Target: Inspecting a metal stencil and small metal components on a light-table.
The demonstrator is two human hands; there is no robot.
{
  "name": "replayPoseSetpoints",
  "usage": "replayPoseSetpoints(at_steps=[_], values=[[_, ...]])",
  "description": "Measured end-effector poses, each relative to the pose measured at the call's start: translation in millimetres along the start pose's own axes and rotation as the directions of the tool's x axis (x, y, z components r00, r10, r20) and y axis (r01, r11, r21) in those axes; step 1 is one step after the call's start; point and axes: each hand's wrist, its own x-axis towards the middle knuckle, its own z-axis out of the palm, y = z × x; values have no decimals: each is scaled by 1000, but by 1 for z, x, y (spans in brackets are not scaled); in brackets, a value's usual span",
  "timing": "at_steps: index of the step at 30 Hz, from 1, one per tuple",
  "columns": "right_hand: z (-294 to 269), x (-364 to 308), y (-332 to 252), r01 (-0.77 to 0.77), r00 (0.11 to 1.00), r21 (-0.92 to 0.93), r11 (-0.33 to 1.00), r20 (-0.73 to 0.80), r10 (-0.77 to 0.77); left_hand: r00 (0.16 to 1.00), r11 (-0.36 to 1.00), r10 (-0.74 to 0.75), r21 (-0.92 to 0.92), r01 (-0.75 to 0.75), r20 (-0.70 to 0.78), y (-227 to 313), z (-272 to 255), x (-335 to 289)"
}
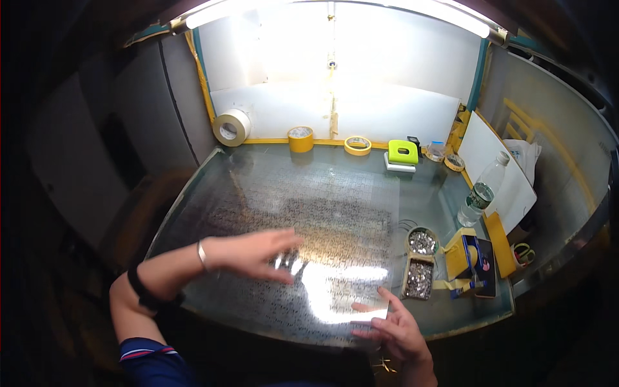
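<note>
A large clear sheet [258, 213] with rows of small dark marks covers most of the grey-green tabletop. My left hand [261, 255] is over the middle of it, fingers stretched out and holding nothing. Whether its fingertips touch the sheet I cannot tell. At the near right edge, my right hand [396, 326] has the sheet's border between its fingers, some of which show through the clear material. Strong glare whitens the sheet between the two hands.
Right of the sheet stand a round tub [423, 242] and a square tub [418, 279] of small shiny pieces, a yellow tape dispenser [461, 255] and a plastic bottle [482, 193]. Tape rolls [300, 139] and a green hole punch [403, 152] line the back.
</note>
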Motion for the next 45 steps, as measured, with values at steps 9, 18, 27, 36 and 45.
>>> replayPoseSetpoints(at_steps=[9,18,27,36,45], values=[[67,16,31,-191,976,54,980,114,184,852,953,135,300,28,-507,83,121,-86],[93,6,60,-168,978,-23,986,-126,164,722,920,364,349,-179,-589,113,122,-96],[108,18,75,15,984,-228,974,-168,-54,541,856,516,412,-312,-664,124,115,-123],[40,1,9,-47,969,-450,892,-237,-68,722,-428,-664,-891,-155,194,65,136,-212],[13,-8,0,1,943,-599,801,-266,-200,374,-87,-924,-903,-420,-85,56,122,-215]])
